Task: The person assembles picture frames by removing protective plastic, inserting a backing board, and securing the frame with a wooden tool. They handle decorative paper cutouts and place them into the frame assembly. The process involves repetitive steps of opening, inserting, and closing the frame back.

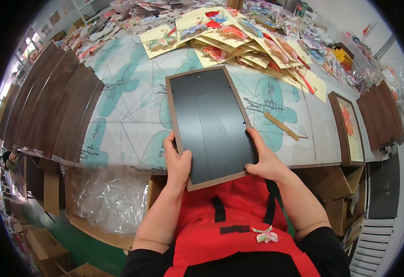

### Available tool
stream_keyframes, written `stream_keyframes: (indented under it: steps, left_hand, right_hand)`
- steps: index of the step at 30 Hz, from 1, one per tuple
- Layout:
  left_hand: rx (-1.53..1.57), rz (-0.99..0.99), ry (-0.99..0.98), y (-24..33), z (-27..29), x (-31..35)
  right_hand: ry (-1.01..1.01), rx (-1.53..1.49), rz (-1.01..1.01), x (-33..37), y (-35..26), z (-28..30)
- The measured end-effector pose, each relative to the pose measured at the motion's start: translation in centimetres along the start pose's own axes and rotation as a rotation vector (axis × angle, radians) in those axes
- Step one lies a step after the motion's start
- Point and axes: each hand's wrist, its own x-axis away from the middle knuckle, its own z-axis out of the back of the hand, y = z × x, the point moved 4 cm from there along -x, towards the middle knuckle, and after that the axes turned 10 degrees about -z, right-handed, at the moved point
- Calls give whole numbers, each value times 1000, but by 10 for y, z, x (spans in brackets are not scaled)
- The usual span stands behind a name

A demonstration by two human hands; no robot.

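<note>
A picture frame with a brown wooden rim is held between both hands, its black back panel turned up toward me. It tilts slightly over the near edge of the table. My left hand grips the lower left side, thumb on the rim and back. Round the lower right side closes my right hand, its thumb near the corner. Whatever lies on the frame's front is hidden. To the right of the frame, a thin wooden strip rests on the table covering.
Brown frames stand in a row at the left. Cream cards with colourful figures are heaped at the back. A finished-looking frame stands at the right beside more frames. Below the table edge, a cardboard box holds clear plastic wrapping.
</note>
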Motion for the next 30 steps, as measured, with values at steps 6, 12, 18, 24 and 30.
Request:
stream_keyframes:
  steps: [6,12,18,24,30]
  left_hand:
    - [83,-121,-40,-19,8,8]
    - [-5,-158,-72,-13,9,16]
    - [0,-129,-78,-9,6,18]
    - [-9,-153,-61,-8,8,21]
    - [-67,-188,-48,-11,7,21]
  right_hand:
    - [-9,-230,-24,-2,9,5]
    - [165,-519,-75,-52,11,19]
    - [175,-521,-69,-79,15,15]
    - [169,-605,-117,-77,11,10]
    - [205,-522,-168,-81,9,14]
